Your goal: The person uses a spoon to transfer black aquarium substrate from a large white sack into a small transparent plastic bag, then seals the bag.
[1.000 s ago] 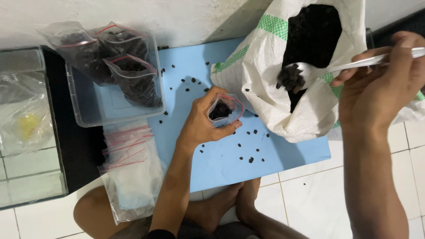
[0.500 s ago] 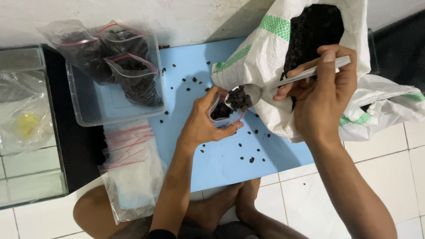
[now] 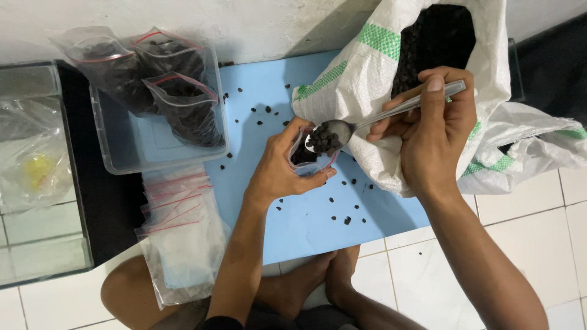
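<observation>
Left hand (image 3: pixel 282 171) grips a small clear bag (image 3: pixel 304 160); right hand (image 3: pixel 435 131) pinches a loaded spoon (image 3: pixel 367 122) against a white green-striped sack (image 3: pixel 379 73).

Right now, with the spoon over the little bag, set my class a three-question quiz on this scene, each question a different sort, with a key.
1. True or false: the left hand holds a small clear bag open under the spoon.
2. Where do the filled zip bags lie? A) in the clear plastic tub B) inside the white woven sack C) on the floor tiles
3. Fill in: the right hand grips the spoon by its ____.

Key: 1 true. 2 A. 3 handle.
</observation>
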